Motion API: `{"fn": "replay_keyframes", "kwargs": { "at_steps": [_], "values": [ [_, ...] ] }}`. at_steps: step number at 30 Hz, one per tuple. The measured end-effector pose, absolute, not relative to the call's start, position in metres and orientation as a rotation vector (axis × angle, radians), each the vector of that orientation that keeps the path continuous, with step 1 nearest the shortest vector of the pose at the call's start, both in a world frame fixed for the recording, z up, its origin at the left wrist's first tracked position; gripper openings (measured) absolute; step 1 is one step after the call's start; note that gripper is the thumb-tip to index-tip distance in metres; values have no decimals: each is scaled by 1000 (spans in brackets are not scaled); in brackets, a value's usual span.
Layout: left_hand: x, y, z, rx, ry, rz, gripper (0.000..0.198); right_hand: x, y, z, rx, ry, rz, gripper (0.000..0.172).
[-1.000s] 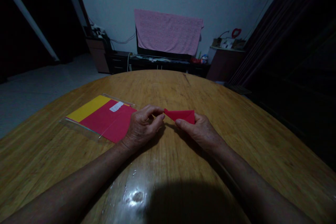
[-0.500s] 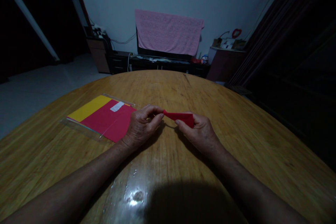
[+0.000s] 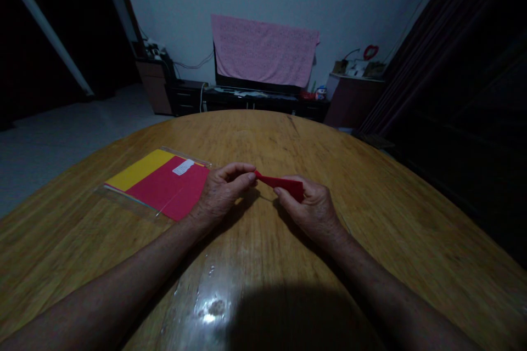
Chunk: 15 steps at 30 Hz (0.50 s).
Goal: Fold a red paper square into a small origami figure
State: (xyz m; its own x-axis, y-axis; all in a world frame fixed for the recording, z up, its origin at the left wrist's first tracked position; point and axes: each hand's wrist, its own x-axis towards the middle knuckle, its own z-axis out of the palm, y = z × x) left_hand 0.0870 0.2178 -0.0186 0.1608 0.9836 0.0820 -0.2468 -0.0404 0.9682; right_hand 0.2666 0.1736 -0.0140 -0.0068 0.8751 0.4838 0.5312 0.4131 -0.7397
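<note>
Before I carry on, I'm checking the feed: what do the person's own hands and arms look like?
The left hand and right hand are both ungloved. No watch, bracelet or ring shows, though some fingers are hidden. Both forearms are bare, tapering toward the hands, with no sleeves in view.

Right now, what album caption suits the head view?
Left hand and right hand hold red paper above a wooden table.

Red is shown by the folded paper [image 3: 293, 187]. 2 colours, yellow and red, are displayed by the sheets [image 3: 164, 186], marked with a white label [image 3: 183, 166]. The surface [image 3: 263, 252] is streaked with brown grain; the pink cloth [image 3: 265, 49] is flecked darker.
</note>
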Motion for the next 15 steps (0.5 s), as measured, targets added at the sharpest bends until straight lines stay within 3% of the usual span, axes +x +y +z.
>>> {"fn": "replay_keyframes", "kwargs": {
  "at_steps": [6,15],
  "values": [
    [88,219,-20,1072,845,1190,18,264,173,-14,-1268,-1568,625,18],
    [90,217,-14,910,774,1106,19,263,173,-17,-1269,-1568,609,18]
  ]
}}
